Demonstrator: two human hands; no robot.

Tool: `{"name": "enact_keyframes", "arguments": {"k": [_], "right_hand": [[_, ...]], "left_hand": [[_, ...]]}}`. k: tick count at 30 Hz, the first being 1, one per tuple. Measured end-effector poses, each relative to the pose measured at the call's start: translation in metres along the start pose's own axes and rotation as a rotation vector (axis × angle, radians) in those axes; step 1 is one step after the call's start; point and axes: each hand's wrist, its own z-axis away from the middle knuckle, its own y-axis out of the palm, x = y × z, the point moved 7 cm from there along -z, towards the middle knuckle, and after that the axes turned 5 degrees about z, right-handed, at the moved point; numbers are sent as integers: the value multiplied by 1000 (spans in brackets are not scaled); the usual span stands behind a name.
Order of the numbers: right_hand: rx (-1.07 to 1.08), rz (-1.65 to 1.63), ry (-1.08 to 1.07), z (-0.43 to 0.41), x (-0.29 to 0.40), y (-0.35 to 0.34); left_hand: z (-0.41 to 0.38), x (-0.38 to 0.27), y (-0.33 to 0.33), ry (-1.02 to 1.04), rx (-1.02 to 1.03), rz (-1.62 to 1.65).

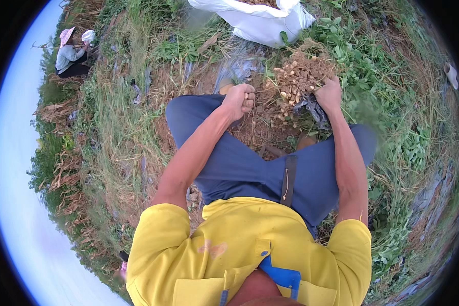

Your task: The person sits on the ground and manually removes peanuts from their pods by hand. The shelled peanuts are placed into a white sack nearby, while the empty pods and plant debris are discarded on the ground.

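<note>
My right hand (327,94) grips a clump of uprooted peanut plants, its roots hung with soil-covered peanut pods (299,76). A torn piece of dark plastic film (312,109) hangs beside that hand, under the clump. My left hand (240,100) is curled into a fist above my left knee, apart from the clump; whether something small is inside it cannot be seen. Beyond the clump stands a white woven sack (266,23), its mouth open, with peanuts (261,2) showing inside.
Green peanut foliage (367,82) lies along the right, and tall grass (118,111) along the left. Strips of plastic film (239,65) lie on the reddish soil. A person in a hat (69,55) sits far off at the upper left. A pale boot-like object (451,75) is at the far right.
</note>
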Motion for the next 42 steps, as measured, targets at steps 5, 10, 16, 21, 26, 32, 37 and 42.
{"name": "enact_keyframes", "arguments": {"k": [5, 10, 16, 21, 26, 32, 37, 42], "right_hand": [[-17, -85, -51, 3, 6, -28], [-1, -124, -29, 4, -2, -22], [46, -72, 23, 2, 1, -18], [61, -66, 28, -1, -18, 5], [44, -23, 48, 1, -18, 1], [45, -103, 62, -4, -16, -5], [58, -76, 9, -3, 4, -14], [31, -104, -45, -1, -4, -8]], "left_hand": [[-10, -10, 31, 150, -42, -375], [-27, -1, 60, 115, 76, -488], [-17, 1, 58, 268, 96, -603], [26, 2, 68, 0, 253, -327], [65, -25, 51, 470, 11, -619], [52, -59, 11, 451, -89, -451], [-9, -46, 44, 777, 67, -1071], [-48, -22, 50, 482, 124, -1122]]}}
